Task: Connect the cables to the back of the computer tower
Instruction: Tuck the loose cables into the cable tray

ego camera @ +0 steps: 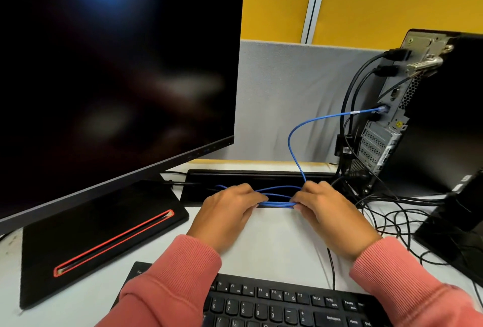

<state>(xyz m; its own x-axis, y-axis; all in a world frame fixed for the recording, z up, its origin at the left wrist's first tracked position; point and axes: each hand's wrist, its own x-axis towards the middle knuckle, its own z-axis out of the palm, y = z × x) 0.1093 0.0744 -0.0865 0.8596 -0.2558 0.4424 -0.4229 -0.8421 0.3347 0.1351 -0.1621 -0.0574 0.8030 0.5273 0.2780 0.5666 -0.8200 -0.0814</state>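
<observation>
The computer tower (441, 107) stands at the right with its back panel turned toward me. A blue network cable (291, 133) is plugged into a port on that panel and arcs down to the desk. Its slack lies in several loops between my hands. My left hand (227, 211) grips the left end of the looped bundle. My right hand (329, 209) pinches the right end, just below where the cable rises. Two black cables (350, 96) are plugged in higher on the panel.
A large dark monitor (112, 65) fills the left, on a black base (99, 237) with a red slot. A black keyboard (274, 303) lies near me. A black tray (251, 177) runs along the desk's back. Tangled black wires (392, 216) spread at the right.
</observation>
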